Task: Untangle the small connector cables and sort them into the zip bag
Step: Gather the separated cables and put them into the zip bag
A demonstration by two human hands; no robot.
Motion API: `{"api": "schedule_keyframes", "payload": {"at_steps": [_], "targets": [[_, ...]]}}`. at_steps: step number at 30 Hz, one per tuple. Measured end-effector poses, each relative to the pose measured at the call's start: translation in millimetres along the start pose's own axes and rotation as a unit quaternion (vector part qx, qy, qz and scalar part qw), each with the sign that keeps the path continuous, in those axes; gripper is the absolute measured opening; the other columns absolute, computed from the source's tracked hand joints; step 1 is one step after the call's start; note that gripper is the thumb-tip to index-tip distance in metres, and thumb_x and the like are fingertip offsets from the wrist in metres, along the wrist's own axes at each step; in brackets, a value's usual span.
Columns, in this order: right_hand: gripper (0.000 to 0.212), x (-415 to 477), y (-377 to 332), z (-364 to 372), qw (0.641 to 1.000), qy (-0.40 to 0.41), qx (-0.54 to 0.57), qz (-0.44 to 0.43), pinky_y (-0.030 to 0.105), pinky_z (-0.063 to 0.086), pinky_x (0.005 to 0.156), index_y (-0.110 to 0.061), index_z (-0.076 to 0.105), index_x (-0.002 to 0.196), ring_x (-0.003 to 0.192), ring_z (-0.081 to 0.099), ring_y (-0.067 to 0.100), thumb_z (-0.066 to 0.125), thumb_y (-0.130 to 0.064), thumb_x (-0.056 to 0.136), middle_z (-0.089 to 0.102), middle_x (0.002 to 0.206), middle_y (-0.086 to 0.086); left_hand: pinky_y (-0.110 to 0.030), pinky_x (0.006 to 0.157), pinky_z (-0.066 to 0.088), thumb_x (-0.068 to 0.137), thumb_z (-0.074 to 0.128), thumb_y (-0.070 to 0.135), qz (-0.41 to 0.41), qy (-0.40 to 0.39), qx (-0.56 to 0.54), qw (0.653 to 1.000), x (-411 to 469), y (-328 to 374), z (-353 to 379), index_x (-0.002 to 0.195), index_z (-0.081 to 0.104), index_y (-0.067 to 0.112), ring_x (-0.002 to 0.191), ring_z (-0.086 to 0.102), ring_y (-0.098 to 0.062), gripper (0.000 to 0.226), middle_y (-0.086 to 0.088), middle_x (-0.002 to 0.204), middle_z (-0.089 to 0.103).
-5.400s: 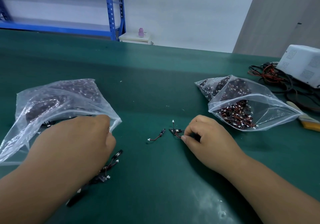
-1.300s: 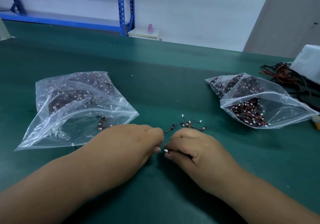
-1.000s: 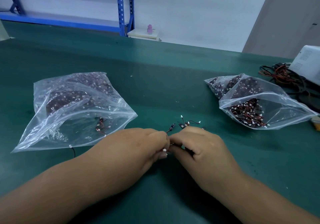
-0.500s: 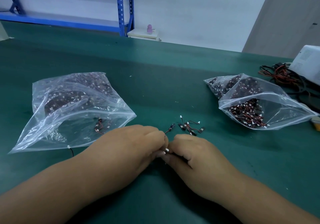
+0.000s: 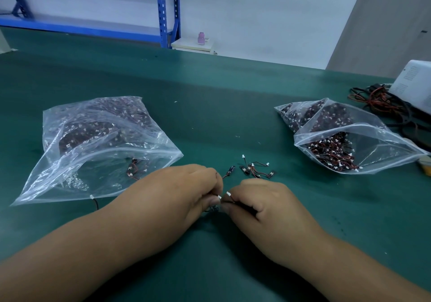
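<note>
My left hand (image 5: 179,194) and my right hand (image 5: 263,206) meet near the middle of the green mat, fingertips almost touching. Both pinch small connector cables (image 5: 223,196) with white plug ends showing between the fingers; the wires are mostly hidden under my fingers. A little beyond lies a loose cluster of small cables (image 5: 254,168) on the mat. To the left lies a clear zip bag (image 5: 93,147) holding many cables, its mouth facing me. On the right lies a second clear zip bag (image 5: 345,138), mouth open, also full of cables.
A single cable end (image 5: 93,199) pokes out at the left bag's near edge. At the far right sit a white device (image 5: 412,84) and a tangle of red and black wires (image 5: 382,103). Blue shelving (image 5: 165,10) stands behind the table.
My two hands have stayed together over the same spot, fingers working slightly on the pinched cables. The white plug ends now show a little apart. The bags and loose cluster have not moved.
</note>
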State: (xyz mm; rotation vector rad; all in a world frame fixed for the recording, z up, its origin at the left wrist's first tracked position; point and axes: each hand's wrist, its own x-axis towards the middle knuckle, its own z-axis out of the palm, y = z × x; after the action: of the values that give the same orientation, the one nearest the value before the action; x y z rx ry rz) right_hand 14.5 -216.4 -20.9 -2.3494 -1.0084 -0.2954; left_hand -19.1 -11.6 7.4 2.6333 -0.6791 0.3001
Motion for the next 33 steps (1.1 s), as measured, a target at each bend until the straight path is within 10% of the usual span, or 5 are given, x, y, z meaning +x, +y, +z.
{"api": "schedule_keyframes", "payload": {"at_steps": [20,29,33], "targets": [[0.021,0,11,-11,0.966,0.077,-0.216,0.121,0.033,0.045,0.054,-0.025,0.067,0.076,0.069,0.06,0.022,0.063,-0.04,0.091,0.058,0.069,-0.007,-0.024,0.068,0.045,0.089,0.043,0.053,-0.053,-0.038,0.037,0.997,-1,1,0,0.096,0.04,0.04,0.08,0.05,-0.002,0.015,0.017,0.084,0.055],[0.05,5,13,-8,0.971,0.103,0.126,0.175,0.028,0.024,0.048,-0.007,0.041,0.062,0.051,0.026,0.006,0.067,-0.037,0.093,0.024,0.053,-0.009,-0.015,0.06,0.036,0.09,0.044,0.055,-0.084,-0.037,0.048,0.995,1,-3,1,0.095,0.034,0.045,0.082,0.048,0.004,0.015,0.022,0.085,0.054],[0.056,4,28,-16,0.975,0.132,0.05,0.168,0.034,0.033,0.051,-0.004,0.044,0.067,0.051,0.031,0.008,0.054,-0.054,0.089,0.032,0.053,-0.005,-0.022,0.075,0.044,0.094,0.042,0.053,-0.086,-0.025,0.042,0.995,1,-5,2,0.109,0.033,0.049,0.088,0.05,0.001,0.018,0.025,0.097,0.057]]}}
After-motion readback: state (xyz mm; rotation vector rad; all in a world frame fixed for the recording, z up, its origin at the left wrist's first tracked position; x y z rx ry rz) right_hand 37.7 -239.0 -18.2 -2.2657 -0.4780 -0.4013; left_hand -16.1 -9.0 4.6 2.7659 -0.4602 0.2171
